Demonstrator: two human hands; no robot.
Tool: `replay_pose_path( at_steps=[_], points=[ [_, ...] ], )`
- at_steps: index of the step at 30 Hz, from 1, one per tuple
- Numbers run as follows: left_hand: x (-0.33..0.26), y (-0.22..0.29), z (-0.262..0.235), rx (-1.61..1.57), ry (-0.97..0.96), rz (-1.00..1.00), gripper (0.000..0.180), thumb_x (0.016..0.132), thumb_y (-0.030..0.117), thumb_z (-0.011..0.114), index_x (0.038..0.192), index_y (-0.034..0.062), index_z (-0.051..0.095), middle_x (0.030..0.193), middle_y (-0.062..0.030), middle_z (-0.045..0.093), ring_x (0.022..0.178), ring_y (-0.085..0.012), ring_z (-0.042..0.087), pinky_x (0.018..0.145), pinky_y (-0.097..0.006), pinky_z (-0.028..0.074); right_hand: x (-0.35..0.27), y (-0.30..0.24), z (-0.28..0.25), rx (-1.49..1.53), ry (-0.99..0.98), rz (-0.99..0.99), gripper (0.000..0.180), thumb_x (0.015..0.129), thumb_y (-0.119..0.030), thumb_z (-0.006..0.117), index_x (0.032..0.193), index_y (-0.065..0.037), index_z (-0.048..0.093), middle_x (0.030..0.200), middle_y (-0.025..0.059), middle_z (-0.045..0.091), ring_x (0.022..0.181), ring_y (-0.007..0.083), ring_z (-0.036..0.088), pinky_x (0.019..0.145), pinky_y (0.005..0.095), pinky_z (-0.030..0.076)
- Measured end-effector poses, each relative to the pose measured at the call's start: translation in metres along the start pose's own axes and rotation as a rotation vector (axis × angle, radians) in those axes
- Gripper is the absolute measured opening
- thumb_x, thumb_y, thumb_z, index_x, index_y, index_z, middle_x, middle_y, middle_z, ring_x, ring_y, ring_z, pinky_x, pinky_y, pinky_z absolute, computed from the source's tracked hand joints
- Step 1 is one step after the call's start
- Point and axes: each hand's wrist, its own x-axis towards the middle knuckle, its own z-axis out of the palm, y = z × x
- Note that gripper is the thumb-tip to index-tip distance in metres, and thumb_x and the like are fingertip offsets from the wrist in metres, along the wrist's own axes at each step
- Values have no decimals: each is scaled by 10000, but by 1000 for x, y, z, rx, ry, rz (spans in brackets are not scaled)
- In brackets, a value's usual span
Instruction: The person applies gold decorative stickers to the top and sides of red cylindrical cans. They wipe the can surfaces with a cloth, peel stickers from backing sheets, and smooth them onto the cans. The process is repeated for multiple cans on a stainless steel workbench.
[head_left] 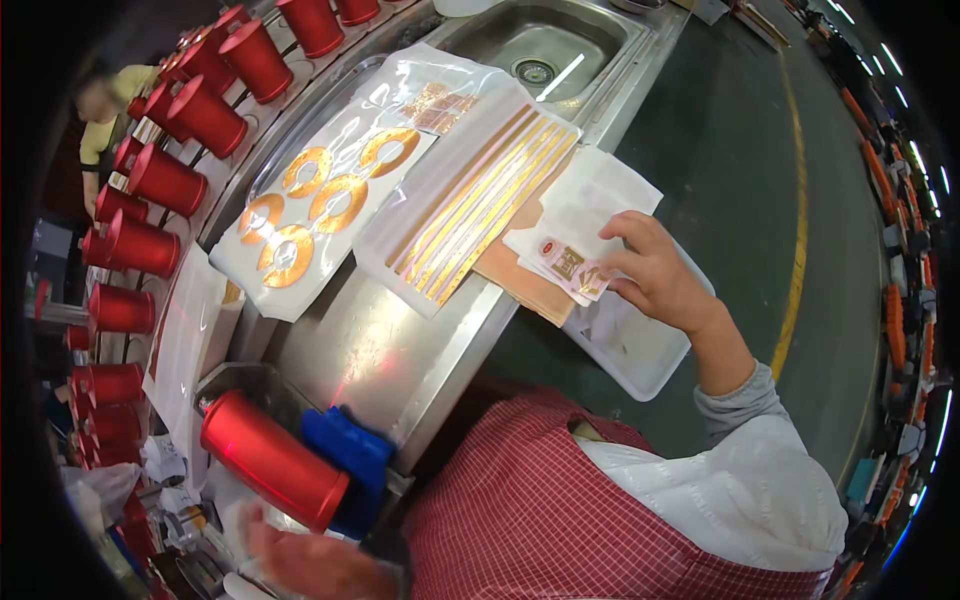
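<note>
Fingers of the right hand (655, 275) pinch a small stack of labels (568, 265) over the white tray (640, 355), long axis running toward the gold strip sheet (480, 205). A loose pinch could fan them apart. The left hand (310, 560), open, rests beneath the red cylinder (270, 458).
</note>
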Motion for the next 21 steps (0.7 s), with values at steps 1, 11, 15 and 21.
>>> replay_pose_path(
  at_steps=[1, 11, 15, 21],
  points=[
    [11, 31, 25, -66, -218, 79, 518, 984, 345, 501, 1250, -97, 444, 1300, -246, 508, 1239, -375, 479, 1065, -503, 341, -3, -1, 1, -12, 1, 32, 286, 673, -20, 746, 943, -90, 686, 1158, 93, 557, 1187, 336, 484, 979, 440, 411],
    [13, 99, 205, -288, -1027, 294, 638, 812, 205, 695, 1355, -38, 466, 1189, -247, 556, 1260, -434, 427, 1045, -477, 364, 0, 7, 9, -42, 28, -86, 161, 704, -39, 726, 846, -77, 661, 1141, 87, 553, 1202, 332, 486, 979, 431, 409],
    [3, 98, 221, -171, -1093, 341, 689, 812, 240, 697, 1391, -26, 434, 1102, -227, 576, 1268, -418, 426, 1039, -483, 364, -2, 13, 8, 46, 30, -75, 148, 699, -54, 748, 790, -62, 630, 1147, 88, 541, 1201, 333, 475, 987, 435, 401],
    [1, 100, 225, -155, -1071, 335, 718, 788, 255, 720, 1397, 3, 435, 1156, -215, 560, 1263, -395, 435, 1024, -495, 356, -6, 29, 7, 272, -16, -2, 134, 743, -83, 753, 781, -55, 627, 1157, 87, 523, 1186, 316, 454, 1002, 418, 373]
  ],
)
